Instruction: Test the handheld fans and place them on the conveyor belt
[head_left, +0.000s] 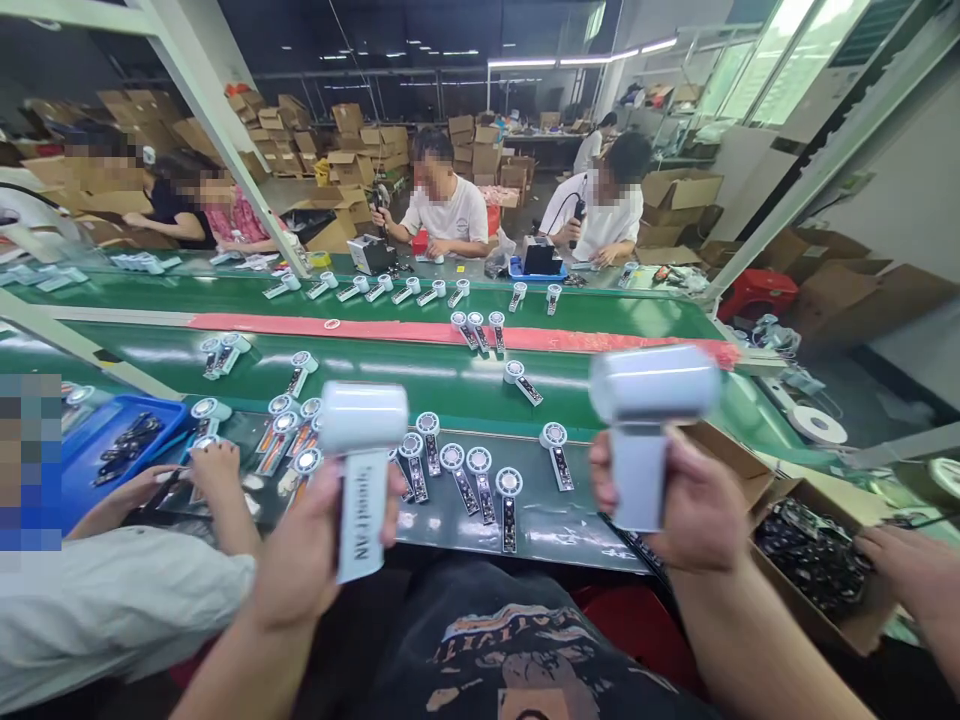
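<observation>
My left hand (304, 540) is closed around the handle of a white handheld fan (364, 418), held upright with dark lettering on its handle. Raised to about the same height, my right hand (701, 495) grips another white handheld fan (652, 385), slightly blurred, by its handle. Below and between them, on the grey work surface (555, 540), lie several open fans (509, 490) with circuit boards showing in their handles. A single open fan (556, 455) rests closer to my right hand. The fronts of both held fans face away from me.
A green conveyor belt (390, 365) runs across, carrying more fans beside a red strip (420, 328). At left, a co-worker's hands (217, 480) handle a fan near a blue tray (169, 410). A cardboard box of black parts (810, 555) stands at right, another person's hand (900, 560) at it.
</observation>
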